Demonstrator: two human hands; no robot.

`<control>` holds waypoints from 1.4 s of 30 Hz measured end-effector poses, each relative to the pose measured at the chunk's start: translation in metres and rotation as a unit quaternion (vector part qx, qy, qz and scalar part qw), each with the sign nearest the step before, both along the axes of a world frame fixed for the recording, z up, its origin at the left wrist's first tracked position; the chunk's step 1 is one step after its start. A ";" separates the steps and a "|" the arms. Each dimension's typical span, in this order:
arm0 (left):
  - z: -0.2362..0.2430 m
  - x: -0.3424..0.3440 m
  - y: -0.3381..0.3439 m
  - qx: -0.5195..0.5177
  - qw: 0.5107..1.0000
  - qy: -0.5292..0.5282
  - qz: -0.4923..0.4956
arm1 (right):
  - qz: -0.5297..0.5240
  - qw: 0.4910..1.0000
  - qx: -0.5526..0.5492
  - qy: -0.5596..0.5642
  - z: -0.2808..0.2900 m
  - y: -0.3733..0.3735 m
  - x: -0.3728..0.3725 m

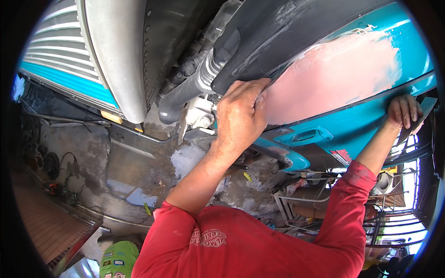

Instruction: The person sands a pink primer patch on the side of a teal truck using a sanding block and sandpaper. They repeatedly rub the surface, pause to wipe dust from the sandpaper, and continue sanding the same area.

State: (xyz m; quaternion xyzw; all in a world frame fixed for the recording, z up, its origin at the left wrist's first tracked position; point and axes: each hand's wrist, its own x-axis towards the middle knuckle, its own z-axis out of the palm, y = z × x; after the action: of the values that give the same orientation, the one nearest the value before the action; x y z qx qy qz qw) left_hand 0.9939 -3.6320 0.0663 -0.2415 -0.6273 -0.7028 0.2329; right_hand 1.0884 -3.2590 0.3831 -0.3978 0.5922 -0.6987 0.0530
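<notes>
Pink filler [329, 78] coats a blue door [354, 125]; the right hand [405, 112] grasps a flat blade [425, 112], the left hand [243, 111], grip unclear, curls at black trim [264, 48] beside a grey pipe [181, 98].

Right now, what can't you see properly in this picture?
In the head view:
Left hand: its back hides its palm, so I can't tell if it holds anything.
Board: the right hand covers part of it.
Blue panel: the dark round rim cuts off its upper right.
Green shirt: the lower edge cuts it off.
Dark things at left: too shadowy.
</notes>
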 end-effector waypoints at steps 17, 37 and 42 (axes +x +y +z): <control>-0.002 0.002 0.008 0.005 0.999 0.032 0.036 | -0.015 0.999 -0.021 -0.022 0.000 -0.004 0.001; 0.033 0.005 0.032 0.017 0.991 0.101 0.086 | 0.005 0.999 0.018 -0.029 -0.002 -0.006 -0.001; 0.036 0.034 0.064 -0.022 0.977 0.146 0.153 | 0.000 0.999 0.049 -0.012 -0.002 -0.006 -0.002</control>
State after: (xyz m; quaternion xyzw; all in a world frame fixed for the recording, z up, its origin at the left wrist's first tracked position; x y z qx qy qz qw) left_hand 1.0281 -3.5681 0.1025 -0.2473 -0.6314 -0.6019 0.4218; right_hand 1.0860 -3.2647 0.3813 -0.3862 0.6250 -0.6738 0.0791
